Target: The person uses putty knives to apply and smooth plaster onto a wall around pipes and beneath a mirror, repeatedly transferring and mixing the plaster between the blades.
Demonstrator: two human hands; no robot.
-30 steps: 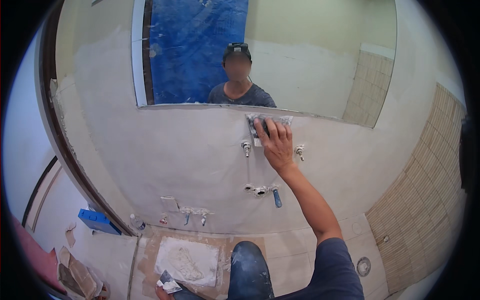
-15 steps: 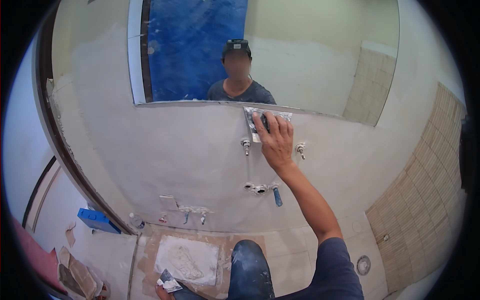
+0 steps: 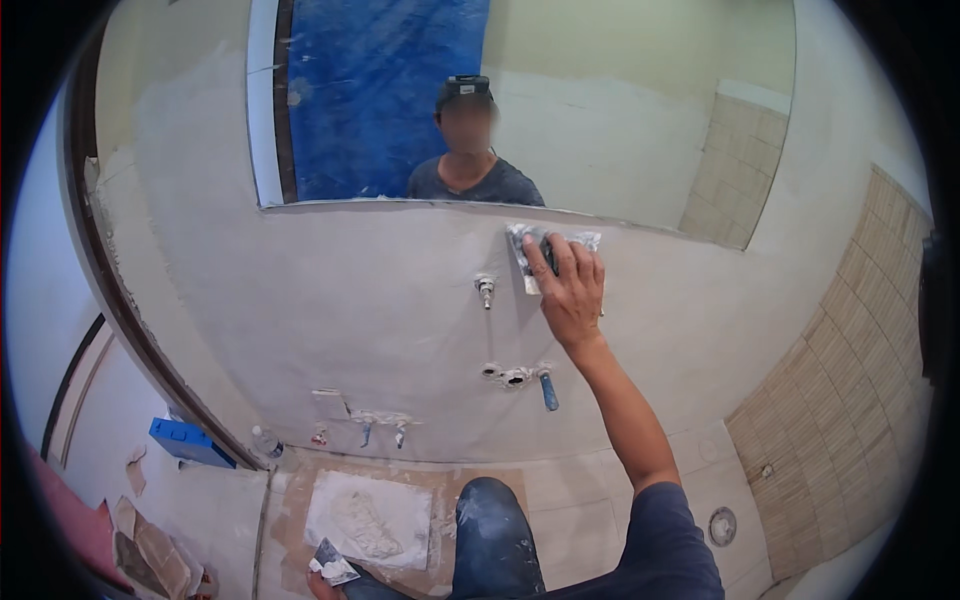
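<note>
My right hand point(image 3: 572, 300) is wrapped over the handle of a plastering trowel point(image 3: 521, 262). The trowel's plaster-smeared blade lies against the grey-white wall point(image 3: 380, 285), just under the lower edge of a mirror point(image 3: 620, 150). At the lower left, my left hand point(image 3: 323, 588) grips a putty knife point(image 3: 333, 566) with white plaster on its blade; part of that hand is cut off by the picture's edge. Beside it on the floor, a white board point(image 3: 322, 500) carries a heap of wet plaster point(image 3: 366, 522).
A pipe valve point(image 3: 485, 291) juts from the wall below the trowel, with drain openings and a blue pipe stub point(image 3: 549, 392) lower down. More capped pipes point(image 3: 380, 418) stick out at lower left. A blue case point(image 3: 190, 442) and a plastic bottle point(image 3: 267, 441) stand near the doorway.
My right hand has slid the trowel to the right along the wall below the mirror, now covering most of the right-hand valve. My left hand keeps hold of the putty knife.
</note>
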